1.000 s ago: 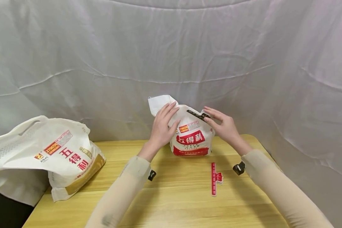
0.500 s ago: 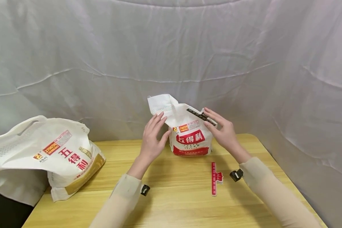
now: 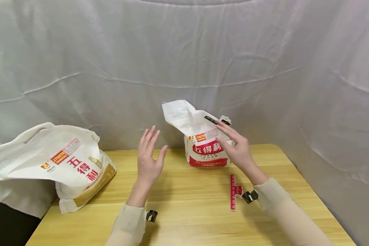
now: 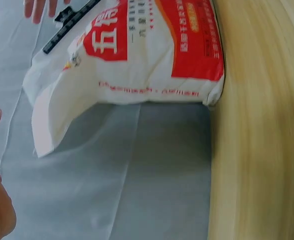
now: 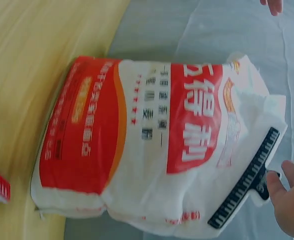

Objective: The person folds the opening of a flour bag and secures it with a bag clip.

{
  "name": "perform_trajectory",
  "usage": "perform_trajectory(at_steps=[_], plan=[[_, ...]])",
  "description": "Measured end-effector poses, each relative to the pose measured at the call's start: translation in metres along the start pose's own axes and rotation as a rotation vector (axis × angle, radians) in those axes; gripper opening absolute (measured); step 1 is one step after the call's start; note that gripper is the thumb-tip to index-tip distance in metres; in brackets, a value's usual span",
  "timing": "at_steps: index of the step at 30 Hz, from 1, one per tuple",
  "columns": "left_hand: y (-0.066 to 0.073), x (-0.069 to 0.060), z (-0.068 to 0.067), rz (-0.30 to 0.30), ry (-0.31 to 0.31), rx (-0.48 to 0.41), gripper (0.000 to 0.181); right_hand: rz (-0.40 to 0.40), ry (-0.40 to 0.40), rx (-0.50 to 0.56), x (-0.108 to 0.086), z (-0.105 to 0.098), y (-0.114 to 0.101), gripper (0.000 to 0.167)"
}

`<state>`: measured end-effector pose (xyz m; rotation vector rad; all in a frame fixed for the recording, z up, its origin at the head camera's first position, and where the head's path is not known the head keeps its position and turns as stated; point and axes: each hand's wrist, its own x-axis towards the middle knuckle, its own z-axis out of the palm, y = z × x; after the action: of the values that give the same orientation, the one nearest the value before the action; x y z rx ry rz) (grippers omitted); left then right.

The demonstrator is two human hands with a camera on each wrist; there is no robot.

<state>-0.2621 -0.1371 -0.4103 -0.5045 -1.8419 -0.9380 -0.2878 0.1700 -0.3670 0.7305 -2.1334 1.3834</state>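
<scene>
Fingers point(image 3: 145, 143) outstretched, my left grip point(image 3: 149, 160) hung unclosed in the air, apart from the red-and-white bag point(image 3: 203, 141). That bag stood near the back of the surface point(image 3: 187, 212), its top flopped toward my left, a black clip point(image 5: 244, 177) slanting across it. My right grip point(image 3: 238, 148), loosely extended, was at this clip; whether it touched, I couldn't tell. Nearer me lay a red clip point(image 3: 232, 194).

From here I see a yellow wood-grained tabletop point(image 3: 190, 218). It carries a plump red-and-white bag point(image 3: 206, 148), a slumped gold-and-white bag point(image 3: 80, 164) and a red T-shaped clip point(image 3: 233, 193).
</scene>
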Motion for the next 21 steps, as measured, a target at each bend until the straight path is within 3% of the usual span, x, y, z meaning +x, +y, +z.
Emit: perform_trajectory(at_steps=[8,21], plan=[[-0.007,-0.004,-0.032,-0.023,0.125,0.06,0.054,-0.058,-0.039,0.078,-0.006,0.025,-0.006,0.045],[-0.02,-0.012,-0.078,-0.156,0.29,0.134,0.055,-0.115,-0.136,0.124,-0.004,0.072,-0.016,0.047]])
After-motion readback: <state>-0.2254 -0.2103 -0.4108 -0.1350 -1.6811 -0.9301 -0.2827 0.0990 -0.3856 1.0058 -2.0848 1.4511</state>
